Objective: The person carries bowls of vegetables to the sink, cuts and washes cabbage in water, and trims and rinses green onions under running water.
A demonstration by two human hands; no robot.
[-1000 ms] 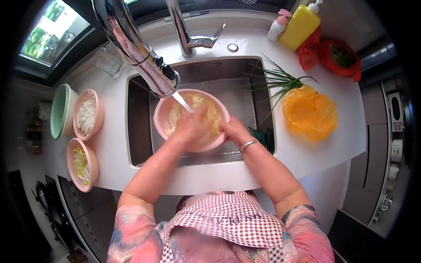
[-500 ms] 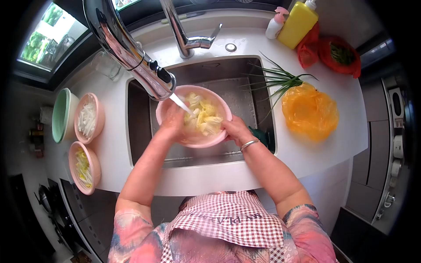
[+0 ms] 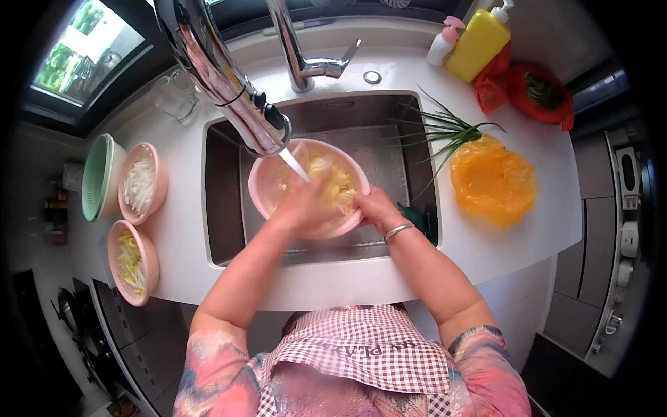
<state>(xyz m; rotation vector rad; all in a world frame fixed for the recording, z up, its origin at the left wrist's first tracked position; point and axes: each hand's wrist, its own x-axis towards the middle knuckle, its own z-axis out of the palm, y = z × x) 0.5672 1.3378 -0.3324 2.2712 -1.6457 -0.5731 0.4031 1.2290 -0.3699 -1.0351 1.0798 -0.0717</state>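
A pink bowl (image 3: 260, 179) is held over the sink (image 3: 379, 139), with pale yellow-green cabbage leaves (image 3: 339, 186) in water inside it. My right hand (image 3: 376, 210) grips the bowl's right rim, thumb over the edge. Inside the bowl, my left hand (image 3: 308, 205) is among the leaves; motion smears its fingers, so their shape is unclear. Water streams from the faucet head (image 3: 267, 135) into the bowl, just above the left hand.
Pink bowls with white strips (image 3: 140, 187) and yellow-white strips (image 3: 130, 264) stand left, beside a green basket (image 3: 97, 177). A glass jug (image 3: 174, 101) is behind them. Right of the sink are green onions (image 3: 451, 132), an orange bag (image 3: 493, 182), a yellow bottle (image 3: 478, 45) and a red bag (image 3: 542, 94).
My left hand has moved from the bowl's left side rightward across the leaves. The right hand keeps its hold on the rim. The view has shifted slightly.
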